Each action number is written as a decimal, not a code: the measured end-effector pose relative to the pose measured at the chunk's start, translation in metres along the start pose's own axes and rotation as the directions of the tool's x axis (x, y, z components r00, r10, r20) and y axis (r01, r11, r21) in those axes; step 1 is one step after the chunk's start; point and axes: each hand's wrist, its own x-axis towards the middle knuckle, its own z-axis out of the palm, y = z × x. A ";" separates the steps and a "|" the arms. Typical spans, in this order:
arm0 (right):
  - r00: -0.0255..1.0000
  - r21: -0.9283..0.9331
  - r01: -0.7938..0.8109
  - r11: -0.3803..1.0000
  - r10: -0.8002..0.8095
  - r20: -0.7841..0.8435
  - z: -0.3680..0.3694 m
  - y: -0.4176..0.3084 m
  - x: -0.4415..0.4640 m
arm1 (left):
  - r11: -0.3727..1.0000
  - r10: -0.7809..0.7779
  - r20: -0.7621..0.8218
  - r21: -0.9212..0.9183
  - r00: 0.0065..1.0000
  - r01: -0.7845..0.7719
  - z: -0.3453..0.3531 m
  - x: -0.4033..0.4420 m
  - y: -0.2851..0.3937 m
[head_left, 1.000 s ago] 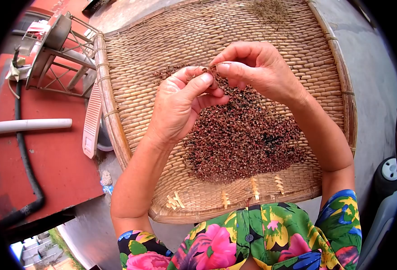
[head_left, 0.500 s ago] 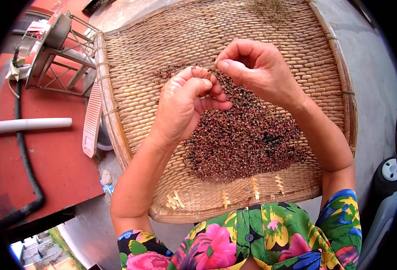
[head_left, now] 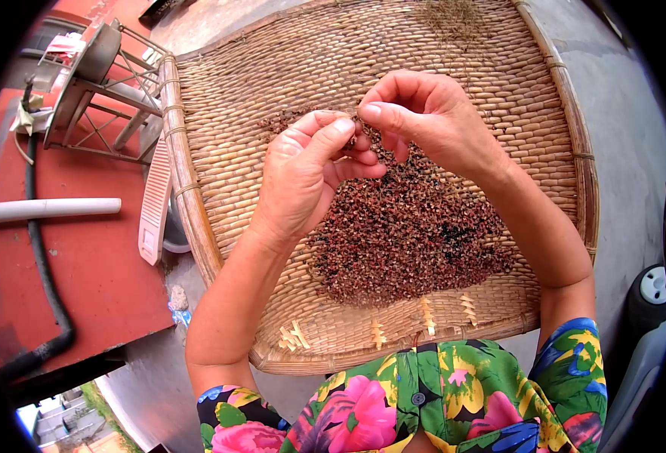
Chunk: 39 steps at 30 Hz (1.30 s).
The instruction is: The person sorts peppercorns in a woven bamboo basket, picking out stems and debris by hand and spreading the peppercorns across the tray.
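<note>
Over a broad woven bamboo tray [head_left: 265,68], my left hand [head_left: 299,158] is closed, thumb against forefinger, on a small dark dried sprig [head_left: 352,142] that looks like Sichuan pepper. My right hand [head_left: 442,128] meets it from the right, thumb and forefinger pinched at the sprig's thin stem end; the fingers hide most of it. Below both hands spreads a pile of dried reddish-brown peppercorns [head_left: 416,241] with darker specks. A smaller brown clump [head_left: 279,124] lies beyond my left hand.
Thin dry stems [head_left: 454,19] lie at the tray's far edge. On the left are a metal stand [head_left: 110,98], a pink ridged plastic piece [head_left: 155,200], a white pipe [head_left: 53,210] and a black hose [head_left: 42,264]. A grey wheeled object [head_left: 650,294] stands at right.
My right hand has shifted slightly down and left, its fingertips now closer to my left thumb. The left thumb has moved up a little along the sprig. The pile looks the same.
</note>
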 end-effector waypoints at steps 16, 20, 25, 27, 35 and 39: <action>0.993 -0.073 0.040 0.997 -0.048 -0.103 -0.007 -0.003 0.003 | 0.994 -0.041 -0.066 -0.102 0.997 0.034 0.006 0.001 0.010; 0.996 -0.090 0.024 0.996 -0.031 -0.079 -0.001 -0.005 0.000 | 0.994 -0.110 0.054 0.029 0.992 0.109 -0.001 0.001 0.002; 0.997 0.064 -0.052 0.997 0.055 -0.060 0.005 0.008 0.000 | 0.997 -0.078 0.025 0.004 0.997 0.078 -0.002 0.001 0.004; 0.994 0.081 -0.041 0.996 0.049 -0.097 0.005 0.009 0.000 | 0.997 -0.075 0.024 0.016 0.997 0.075 -0.001 0.000 0.005; 0.993 0.050 0.007 0.999 -0.001 -0.120 0.005 0.004 -0.002 | 0.981 -0.191 0.052 0.049 0.980 0.188 -0.001 0.000 0.007; 0.979 0.341 -0.150 0.928 0.187 -0.081 0.011 -0.001 -0.006 | 0.982 -0.188 0.134 0.017 0.973 0.188 0.002 -0.002 0.009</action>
